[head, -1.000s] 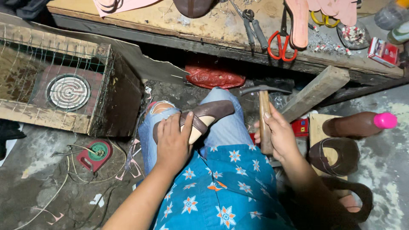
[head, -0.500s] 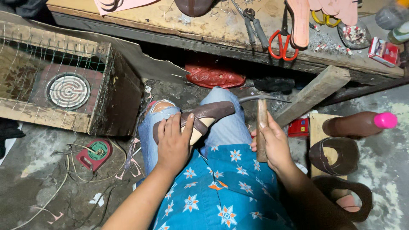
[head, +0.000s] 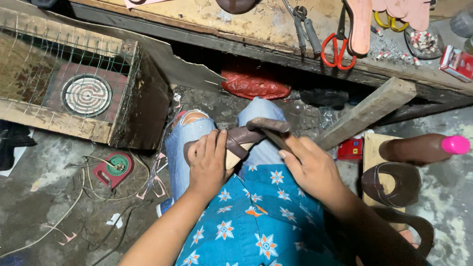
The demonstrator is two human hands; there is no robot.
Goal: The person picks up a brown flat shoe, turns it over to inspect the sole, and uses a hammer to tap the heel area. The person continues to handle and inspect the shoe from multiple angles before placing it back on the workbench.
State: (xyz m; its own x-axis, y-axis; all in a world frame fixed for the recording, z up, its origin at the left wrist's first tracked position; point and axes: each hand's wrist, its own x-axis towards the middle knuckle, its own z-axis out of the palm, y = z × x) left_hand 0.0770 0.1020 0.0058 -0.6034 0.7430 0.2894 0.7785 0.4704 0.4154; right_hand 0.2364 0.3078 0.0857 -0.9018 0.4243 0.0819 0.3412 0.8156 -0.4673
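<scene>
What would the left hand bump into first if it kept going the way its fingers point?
The left hand points up and slightly right, its fingers lying on the brown shoe on the knee. Going straight on, it would probably meet the hammer first, though depth is hard to judge.

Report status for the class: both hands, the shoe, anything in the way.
Left hand pins brown shoe on knee. Right hand grips hammer, head on shoe. Wooden plank close beside right hand.
</scene>
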